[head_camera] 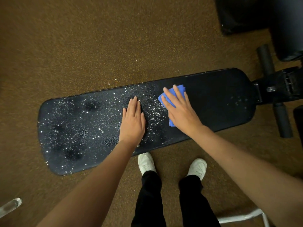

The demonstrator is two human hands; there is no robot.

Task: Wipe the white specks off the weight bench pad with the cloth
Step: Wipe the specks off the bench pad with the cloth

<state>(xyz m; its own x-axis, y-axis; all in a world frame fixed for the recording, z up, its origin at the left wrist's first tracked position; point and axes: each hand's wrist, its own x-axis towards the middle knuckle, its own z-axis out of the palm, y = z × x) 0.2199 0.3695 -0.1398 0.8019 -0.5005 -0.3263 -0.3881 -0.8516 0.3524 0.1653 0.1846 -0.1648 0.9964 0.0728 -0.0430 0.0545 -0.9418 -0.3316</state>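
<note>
A long black weight bench pad (213,102) lies across the view. White specks (78,128) cover its left half and middle; a few faint ones sit near the right end. The stretch right of the cloth looks dark and bare. My right hand (178,110) presses flat on a blue cloth (178,88) at the pad's middle, fingers spread; the cloth shows past the fingertips and under the palm's left edge. My left hand (132,122) rests flat on the pad just left of it, fingers together, holding nothing.
Brown speckled floor (98,38) surrounds the bench, with some specks beyond the far edge. The bench frame with foam rollers (282,118) stands at the right, dark equipment (262,17) behind it. My white shoes (146,163) stand by the near edge. A white metal bar (242,217) is at the lower right.
</note>
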